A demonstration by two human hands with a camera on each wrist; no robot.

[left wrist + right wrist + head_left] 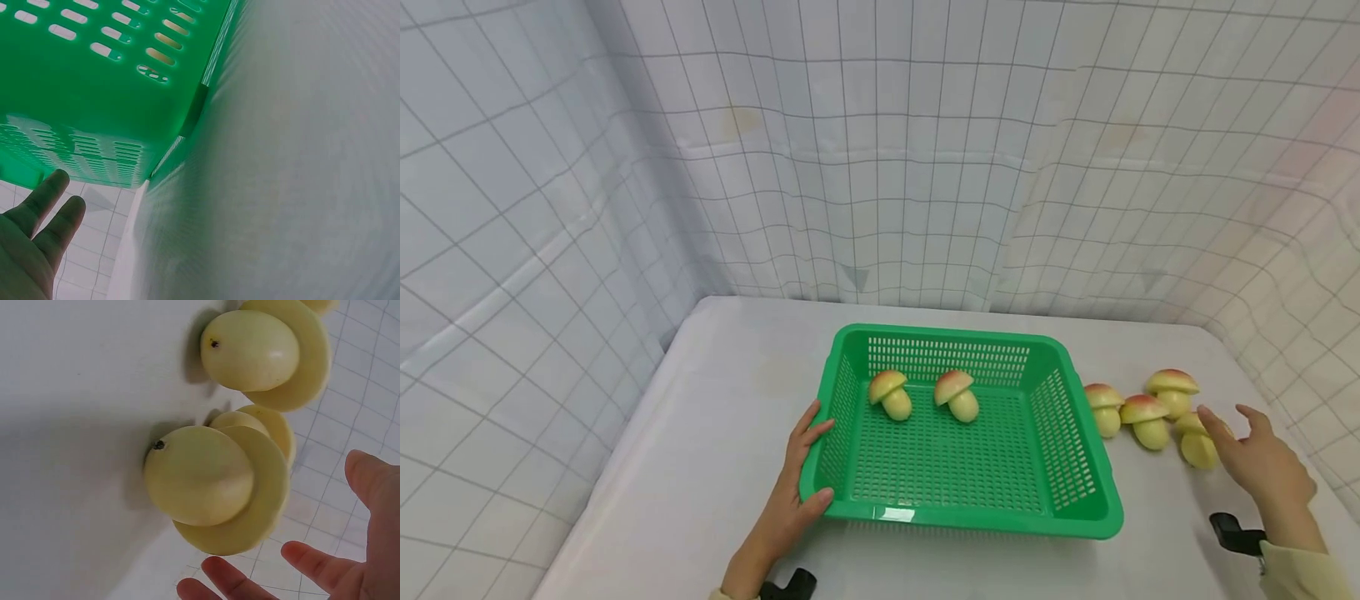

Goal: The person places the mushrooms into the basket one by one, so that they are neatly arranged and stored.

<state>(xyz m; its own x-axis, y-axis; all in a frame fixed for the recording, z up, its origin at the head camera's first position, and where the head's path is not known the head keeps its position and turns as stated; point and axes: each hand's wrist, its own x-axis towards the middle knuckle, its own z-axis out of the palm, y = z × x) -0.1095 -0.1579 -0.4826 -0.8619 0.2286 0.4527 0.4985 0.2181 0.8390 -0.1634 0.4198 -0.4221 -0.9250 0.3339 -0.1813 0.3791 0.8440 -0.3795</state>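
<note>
Left hand (788, 498), fingers straight and spread, is touching the left rim of a green basket (970, 522) in which two mushrooms (962, 405) are lying; right hand (1264, 462), fingers wide, is hovering beside four outer mushrooms (1150, 433) resting on the tabletop (752, 375), right of the basket.

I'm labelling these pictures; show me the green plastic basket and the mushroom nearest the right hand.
Green plastic basket (947, 475): head view, bare perforated floor.
Nearest mushroom (199, 476): right wrist view, rounded stem.
</note>
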